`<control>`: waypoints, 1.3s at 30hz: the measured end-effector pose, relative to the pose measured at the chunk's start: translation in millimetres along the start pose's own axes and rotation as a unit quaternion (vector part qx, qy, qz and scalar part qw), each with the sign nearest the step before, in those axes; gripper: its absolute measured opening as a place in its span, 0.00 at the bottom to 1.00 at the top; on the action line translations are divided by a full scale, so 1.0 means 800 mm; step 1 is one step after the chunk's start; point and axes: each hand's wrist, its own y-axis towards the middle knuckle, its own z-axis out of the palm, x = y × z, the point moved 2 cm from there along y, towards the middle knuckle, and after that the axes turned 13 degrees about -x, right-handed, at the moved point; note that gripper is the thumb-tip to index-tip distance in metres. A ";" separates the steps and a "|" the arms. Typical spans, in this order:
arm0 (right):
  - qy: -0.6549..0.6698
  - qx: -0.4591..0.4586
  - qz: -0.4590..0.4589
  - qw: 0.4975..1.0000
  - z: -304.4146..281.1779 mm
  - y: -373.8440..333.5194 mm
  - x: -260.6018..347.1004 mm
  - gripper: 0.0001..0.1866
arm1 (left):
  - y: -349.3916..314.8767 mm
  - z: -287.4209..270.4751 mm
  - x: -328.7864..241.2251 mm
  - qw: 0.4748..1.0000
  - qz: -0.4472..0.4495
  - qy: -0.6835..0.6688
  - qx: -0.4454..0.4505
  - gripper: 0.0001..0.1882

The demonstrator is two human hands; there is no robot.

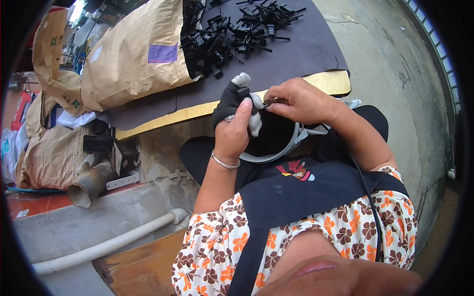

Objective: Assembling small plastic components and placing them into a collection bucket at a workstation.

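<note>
Floral shirt (pixel 205 241) near, the left hand (pixel 235 127) clasps a small black piece (pixel 242 92) above the white-rimmed bucket (pixel 269 160), best braced steady against the slim dark object (pixel 271 102) the right hand (pixel 300 101) pinches.

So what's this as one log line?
left hand: holding black part against black-and-white cloth; right hand: pinching small dark thing; bucket: below hands; black plastic pieces: heaped on table

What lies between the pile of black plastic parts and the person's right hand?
In the head view, dark table cover separates the black pile from the right hand.
</note>
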 end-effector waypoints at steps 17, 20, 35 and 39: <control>0.104 -0.082 -0.016 0.991 0.006 0.004 0.002 0.09 | 0.003 0.003 0.014 0.985 0.097 0.142 -0.004 0.07; 0.065 -0.078 -0.008 0.995 0.011 0.005 0.007 0.13 | 0.003 0.009 0.009 0.963 0.188 0.192 0.000 0.06; -0.261 -0.287 -0.006 0.922 -0.021 0.058 -0.055 0.11 | -0.010 -0.018 -0.006 0.798 0.309 0.512 0.070 0.12; -0.228 -0.258 -0.038 0.938 -0.018 0.056 -0.045 0.07 | -0.003 -0.020 -0.012 0.822 0.350 0.448 -0.041 0.13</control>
